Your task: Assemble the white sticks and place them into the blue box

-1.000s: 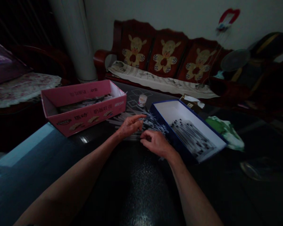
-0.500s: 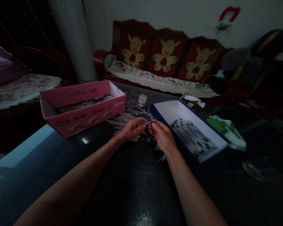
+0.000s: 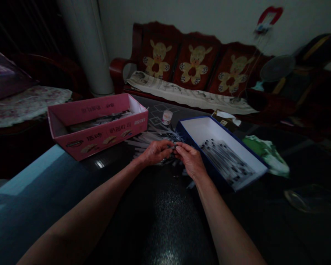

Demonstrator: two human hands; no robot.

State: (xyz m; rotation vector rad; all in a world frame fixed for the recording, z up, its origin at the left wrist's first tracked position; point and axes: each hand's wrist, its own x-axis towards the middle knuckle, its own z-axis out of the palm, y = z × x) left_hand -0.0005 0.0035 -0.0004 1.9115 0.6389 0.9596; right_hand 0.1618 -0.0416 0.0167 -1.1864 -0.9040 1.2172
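Note:
My left hand and my right hand meet fingertip to fingertip over a dark glossy table. Both pinch a small thin pale piece between them; it is too dim to name. Under and behind the hands lies a loose pile of thin white strips. A blue-edged white box to the right of my right hand holds a row of dark-and-white strips. A pink carton to the left holds more strips.
A small white jar stands behind the pile. Green and white cloth lies right of the blue box, a clear dish nearer right. A red wooden sofa with bear cushions and a white pillar stand behind.
One second ago both hands lay low on the strip pile, the left with a finger stretched out. They have since risen and come together, pinching a small piece between the fingertips.

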